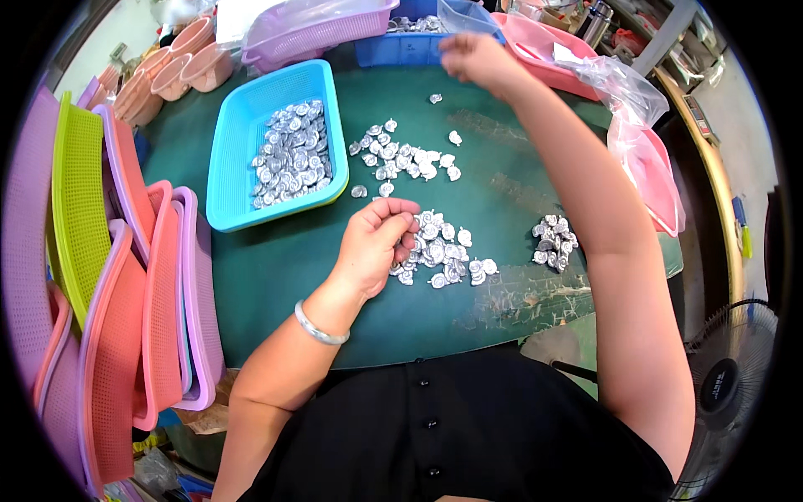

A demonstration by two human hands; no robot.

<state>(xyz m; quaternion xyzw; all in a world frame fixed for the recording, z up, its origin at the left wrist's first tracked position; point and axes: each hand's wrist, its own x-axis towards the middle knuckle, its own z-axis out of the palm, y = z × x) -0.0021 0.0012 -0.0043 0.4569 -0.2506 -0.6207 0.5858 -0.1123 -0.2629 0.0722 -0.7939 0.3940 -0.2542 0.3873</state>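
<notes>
Near pile (443, 249) is sitting dead centre, left hand (375, 241) bending over its left edge, thumb and fingers pressing together; can't tell if pinching anything. Right pile (554, 243) is lying at 3 o'clock, probably for sorting apart. Tray (237, 151) is holding more silver pieces (293, 155) at 10, likely to stop scattering. Middle pile (406, 159) is lying loose at 12. Right hand (478, 64) is hovering at 1 by blue bin (393, 52), fingers half-curling, contents unclear.

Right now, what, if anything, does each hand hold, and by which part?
It cannot be told: the left hand curls beside silvery metal pieces, the right hand is by the blue bin.
</notes>
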